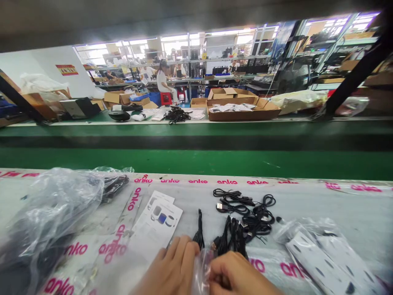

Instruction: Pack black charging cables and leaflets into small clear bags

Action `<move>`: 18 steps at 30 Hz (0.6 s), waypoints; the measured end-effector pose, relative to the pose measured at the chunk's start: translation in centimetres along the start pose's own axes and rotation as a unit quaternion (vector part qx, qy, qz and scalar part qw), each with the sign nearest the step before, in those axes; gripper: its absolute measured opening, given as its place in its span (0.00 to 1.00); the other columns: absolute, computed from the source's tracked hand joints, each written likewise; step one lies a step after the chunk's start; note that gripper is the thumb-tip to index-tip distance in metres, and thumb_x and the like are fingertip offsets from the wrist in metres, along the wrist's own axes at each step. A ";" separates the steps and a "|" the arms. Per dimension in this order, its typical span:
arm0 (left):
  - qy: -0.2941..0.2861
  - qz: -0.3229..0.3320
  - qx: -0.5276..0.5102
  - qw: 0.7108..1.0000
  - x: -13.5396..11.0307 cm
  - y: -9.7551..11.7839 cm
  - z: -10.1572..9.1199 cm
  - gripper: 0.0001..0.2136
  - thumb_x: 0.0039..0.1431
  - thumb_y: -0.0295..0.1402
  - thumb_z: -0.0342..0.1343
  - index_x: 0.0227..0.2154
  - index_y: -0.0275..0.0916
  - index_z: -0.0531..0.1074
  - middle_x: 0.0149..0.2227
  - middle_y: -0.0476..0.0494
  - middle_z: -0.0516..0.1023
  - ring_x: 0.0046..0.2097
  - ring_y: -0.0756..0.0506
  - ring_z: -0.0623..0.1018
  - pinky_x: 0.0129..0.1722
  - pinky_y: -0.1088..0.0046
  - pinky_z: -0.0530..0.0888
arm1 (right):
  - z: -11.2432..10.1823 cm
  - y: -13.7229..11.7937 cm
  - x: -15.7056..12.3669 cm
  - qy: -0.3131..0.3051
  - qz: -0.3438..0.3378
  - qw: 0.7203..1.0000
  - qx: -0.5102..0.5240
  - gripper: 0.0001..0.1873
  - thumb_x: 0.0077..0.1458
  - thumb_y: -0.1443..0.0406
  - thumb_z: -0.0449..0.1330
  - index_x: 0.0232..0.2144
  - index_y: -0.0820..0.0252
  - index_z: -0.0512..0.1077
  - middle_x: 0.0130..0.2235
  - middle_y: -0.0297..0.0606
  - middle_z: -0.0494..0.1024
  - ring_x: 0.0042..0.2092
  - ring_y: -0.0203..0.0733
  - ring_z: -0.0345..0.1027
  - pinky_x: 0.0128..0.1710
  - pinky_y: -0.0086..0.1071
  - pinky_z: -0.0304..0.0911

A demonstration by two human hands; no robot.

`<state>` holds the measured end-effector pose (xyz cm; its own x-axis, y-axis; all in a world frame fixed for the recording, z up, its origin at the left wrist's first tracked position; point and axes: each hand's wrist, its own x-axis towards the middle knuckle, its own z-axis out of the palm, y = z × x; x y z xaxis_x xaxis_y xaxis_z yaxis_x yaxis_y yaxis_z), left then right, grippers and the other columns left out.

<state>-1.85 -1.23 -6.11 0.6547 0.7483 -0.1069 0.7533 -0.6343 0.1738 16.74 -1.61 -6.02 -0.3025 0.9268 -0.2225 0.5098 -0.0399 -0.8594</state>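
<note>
A clear plastic bag is between my two hands at the front of the bench. My left hand has its fingers pressed together at the bag's left edge; the thumb is hidden. Curled fingers of my right hand grip the bag's right side. Just beyond my left fingertips lies a folded black cable; whether it touches the bag, I cannot tell. Bundled black cables lie right beyond my right hand, with looser USB cables behind them. Printed leaflets rest left of my hands.
At the left is a large clear bag with dark contents. Bagged white printed sheets lie at the right. Behind the bench runs a green surface, with a cardboard box on the far side. An overhead beam crosses the top. People sit farther back.
</note>
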 end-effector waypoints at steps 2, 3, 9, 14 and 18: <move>-0.002 0.003 -0.031 1.000 0.1 -0.2 -0.5 0.12 0.54 0.20 0.47 0.41 0.38 0.64 0.40 0.43 0.72 0.40 0.43 0.73 0.37 0.71 0.73 | 0.4 0.3 0.3 -0.023 0.016 1.000 -0.001 0.07 0.45 0.70 0.61 0.19 0.58 0.67 0.18 0.26 0.65 0.23 0.32 0.61 0.22 0.23 0.55; -0.002 0.005 -0.040 0.999 0.1 -0.4 -0.6 0.12 0.55 0.20 0.46 0.41 0.38 0.64 0.40 0.44 0.72 0.40 0.43 0.73 0.36 0.72 0.73 | 0.6 0.4 0.5 -0.036 0.024 0.999 -0.002 0.08 0.43 0.71 0.60 0.18 0.58 0.66 0.18 0.25 0.64 0.23 0.31 0.59 0.22 0.23 0.54; -0.016 0.033 -0.058 0.998 0.1 -0.8 -0.8 0.15 0.52 0.18 0.44 0.42 0.37 0.63 0.41 0.41 0.71 0.40 0.42 0.73 0.38 0.68 0.73 | -0.5 -0.1 0.3 -0.112 0.086 0.990 -0.001 0.11 0.38 0.76 0.58 0.16 0.60 0.60 0.18 0.23 0.58 0.23 0.29 0.51 0.21 0.23 0.46; 0.012 0.056 -0.045 0.997 -0.2 -1.1 -0.9 0.15 0.54 0.18 0.43 0.43 0.37 0.63 0.40 0.42 0.71 0.39 0.44 0.73 0.37 0.71 0.73 | -3.0 -1.3 -0.8 -0.130 0.135 0.982 -0.009 0.05 0.44 0.73 0.58 0.24 0.59 0.67 0.26 0.28 0.67 0.29 0.32 0.60 0.28 0.24 0.54; 0.086 0.099 -0.017 0.991 -0.8 -1.5 -0.4 0.17 0.57 0.20 0.41 0.48 0.36 0.63 0.41 0.42 0.72 0.42 0.43 0.74 0.41 0.72 0.72 | -2.5 -0.9 -0.9 -0.130 0.150 0.980 -0.028 0.07 0.46 0.70 0.55 0.29 0.59 0.72 0.31 0.34 0.74 0.33 0.38 0.66 0.32 0.28 0.58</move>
<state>-3.59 -0.79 -5.86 0.7667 0.6342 0.1004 0.6072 -0.7669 0.2075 18.55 -1.44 -3.88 -0.3239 0.7500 -0.5768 0.6477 -0.2686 -0.7130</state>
